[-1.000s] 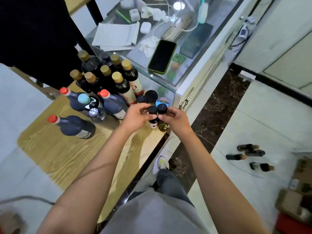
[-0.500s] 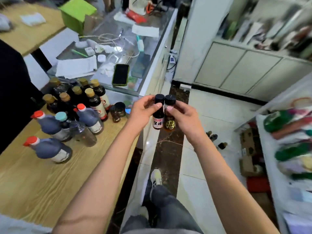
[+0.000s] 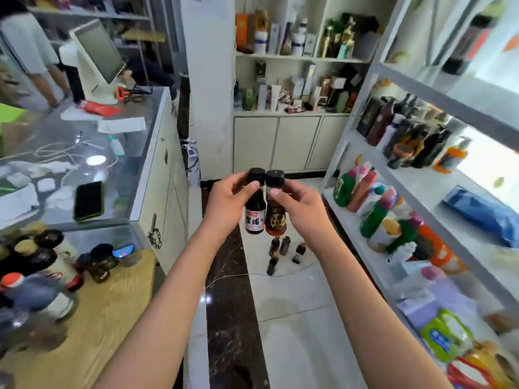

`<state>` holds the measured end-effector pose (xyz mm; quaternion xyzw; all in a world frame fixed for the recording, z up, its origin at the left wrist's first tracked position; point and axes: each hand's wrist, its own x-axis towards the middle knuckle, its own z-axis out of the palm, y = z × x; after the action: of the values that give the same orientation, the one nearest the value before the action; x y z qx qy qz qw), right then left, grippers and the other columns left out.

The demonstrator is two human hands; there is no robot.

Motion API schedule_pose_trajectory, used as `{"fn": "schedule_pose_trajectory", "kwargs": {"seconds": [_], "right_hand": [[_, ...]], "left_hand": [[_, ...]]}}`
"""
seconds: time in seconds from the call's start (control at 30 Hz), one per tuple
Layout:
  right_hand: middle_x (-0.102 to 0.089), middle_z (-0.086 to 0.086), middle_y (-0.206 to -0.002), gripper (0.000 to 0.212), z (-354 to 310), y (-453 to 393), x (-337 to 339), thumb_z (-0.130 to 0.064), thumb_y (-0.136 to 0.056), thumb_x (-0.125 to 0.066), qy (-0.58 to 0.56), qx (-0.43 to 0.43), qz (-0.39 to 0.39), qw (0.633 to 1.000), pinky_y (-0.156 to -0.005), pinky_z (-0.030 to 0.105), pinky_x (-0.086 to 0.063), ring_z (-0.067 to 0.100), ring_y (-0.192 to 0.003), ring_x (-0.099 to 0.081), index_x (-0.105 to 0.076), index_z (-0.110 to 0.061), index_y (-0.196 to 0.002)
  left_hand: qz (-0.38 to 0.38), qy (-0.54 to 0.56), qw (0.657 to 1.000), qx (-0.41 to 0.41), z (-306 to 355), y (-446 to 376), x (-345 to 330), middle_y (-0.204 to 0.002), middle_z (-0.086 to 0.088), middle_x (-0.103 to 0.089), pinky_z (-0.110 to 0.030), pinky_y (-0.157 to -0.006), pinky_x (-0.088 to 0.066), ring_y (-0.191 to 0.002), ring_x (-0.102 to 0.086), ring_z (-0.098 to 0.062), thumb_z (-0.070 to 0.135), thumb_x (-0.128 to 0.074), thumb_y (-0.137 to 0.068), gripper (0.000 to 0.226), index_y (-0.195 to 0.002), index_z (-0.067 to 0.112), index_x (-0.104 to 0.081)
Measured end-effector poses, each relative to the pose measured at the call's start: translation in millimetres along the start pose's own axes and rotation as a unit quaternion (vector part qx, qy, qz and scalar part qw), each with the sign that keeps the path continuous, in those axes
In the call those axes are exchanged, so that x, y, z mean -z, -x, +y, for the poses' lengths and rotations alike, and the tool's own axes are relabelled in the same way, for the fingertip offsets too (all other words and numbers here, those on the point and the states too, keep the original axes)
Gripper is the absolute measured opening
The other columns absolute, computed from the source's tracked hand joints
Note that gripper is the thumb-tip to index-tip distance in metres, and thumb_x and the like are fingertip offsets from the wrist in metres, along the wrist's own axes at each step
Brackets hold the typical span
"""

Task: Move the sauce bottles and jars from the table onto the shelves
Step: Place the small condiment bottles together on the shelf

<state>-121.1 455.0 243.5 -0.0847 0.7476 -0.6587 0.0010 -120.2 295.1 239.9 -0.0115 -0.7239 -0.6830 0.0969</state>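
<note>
My left hand point(image 3: 228, 204) grips a small dark sauce bottle point(image 3: 255, 217) with a black cap and a red-and-white label. My right hand point(image 3: 300, 209) grips a small amber bottle point(image 3: 275, 221) with a black cap and a gold label. Both bottles are upright and side by side in the air over the floor. Several more sauce bottles and jars point(image 3: 42, 265) stand on the wooden table point(image 3: 112, 307) at the lower left. White shelves point(image 3: 421, 192) run along the right.
Several small bottles point(image 3: 283, 252) stand on the white floor just beyond my hands. A glass counter point(image 3: 134, 141) with a phone and cables is on the left. The right shelves hold cleaning bottles and packets. A person stands at the far left.
Both hands lifted the two small bottles off the table and carried them out over the floor. My view turned from the table toward the shelves.
</note>
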Motion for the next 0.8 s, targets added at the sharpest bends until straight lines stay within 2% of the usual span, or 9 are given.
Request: {"fn": "schedule_pose_trajectory", "kwargs": {"seconds": [0.2, 0.37, 0.47, 0.6, 0.73, 0.8], "right_hand": [[-0.076, 0.006, -0.102, 0.021, -9.1, 6.7, 126.7, -0.02, -0.093, -0.064, -0.005, 0.024, 0.103, 0.994, -0.091, 0.042, -0.056, 0.024, -0.099, -0.071, -0.072, -0.016, -0.112], [-0.077, 0.004, -0.094, 0.014, -27.7, 15.5, 248.8, -0.018, -0.094, -0.064, 0.022, 0.038, 0.187, 0.981, -0.082, 0.032, -0.058, 0.018, -0.09, -0.073, -0.073, -0.016, -0.104], [-0.076, 0.002, -0.092, 0.014, -33.6, 21.0, 316.5, -0.021, -0.094, -0.065, 0.062, 0.065, 0.221, 0.971, -0.082, 0.033, -0.058, 0.017, -0.088, -0.072, -0.074, -0.017, -0.103], [-0.076, -0.004, -0.086, 0.01, -41.0, 29.6, 404.2, -0.019, -0.093, -0.066, 0.074, 0.09, 0.272, 0.955, -0.077, 0.026, -0.056, 0.009, -0.08, -0.071, -0.074, -0.02, -0.1], [-0.076, 0.003, -0.088, 0.011, -46.3, 29.0, 476.2, -0.016, -0.091, -0.067, 0.092, 0.099, 0.307, 0.942, -0.078, 0.035, -0.057, 0.019, -0.082, -0.072, -0.075, -0.014, -0.098], [-0.076, 0.002, -0.084, 0.011, -48.2, 25.3, 506.3, -0.017, -0.091, -0.067, 0.103, 0.103, 0.325, 0.935, -0.073, 0.033, -0.056, 0.013, -0.076, -0.071, -0.075, -0.011, -0.098]], "left_hand": [[-0.078, -0.019, 0.996, -0.026, 40.0, -19.8, -129.3, -0.11, 0.005, -0.071, -0.04, -0.097, -0.053, -0.105, -0.066, -0.011, 0.021, -0.063, -0.093, 0.027, -0.12, 0.02, -0.066], [-0.142, 0.001, 0.988, -0.06, 76.7, -22.9, -252.3, -0.095, 0.014, -0.072, -0.031, -0.088, -0.056, -0.089, -0.069, 0.001, 0.016, -0.064, -0.092, 0.019, -0.105, 0.03, -0.066], [-0.169, 0.008, 0.983, -0.075, 94.8, -28.3, -318.7, -0.1, 0.005, -0.073, -0.036, -0.088, -0.057, -0.093, -0.07, -0.008, 0.017, -0.065, -0.092, 0.021, -0.112, 0.022, -0.067], [-0.208, 0.013, 0.973, -0.1, 118.9, -36.4, -409.2, -0.101, 0.005, -0.073, -0.035, -0.087, -0.058, -0.092, -0.07, -0.008, 0.018, -0.066, -0.091, 0.027, -0.118, 0.018, -0.067], [-0.228, 0.038, 0.965, -0.125, 136.6, -45.0, -487.6, -0.095, 0.011, -0.073, -0.031, -0.084, -0.058, -0.089, -0.07, -0.005, 0.015, -0.065, -0.091, 0.018, -0.104, 0.027, -0.066], [-0.231, 0.06, 0.963, -0.127, 144.2, -50.4, -521.4, -0.092, 0.014, -0.072, -0.026, -0.082, -0.058, -0.086, -0.07, -0.003, 0.014, -0.064, -0.092, 0.017, -0.103, 0.027, -0.066]]}}
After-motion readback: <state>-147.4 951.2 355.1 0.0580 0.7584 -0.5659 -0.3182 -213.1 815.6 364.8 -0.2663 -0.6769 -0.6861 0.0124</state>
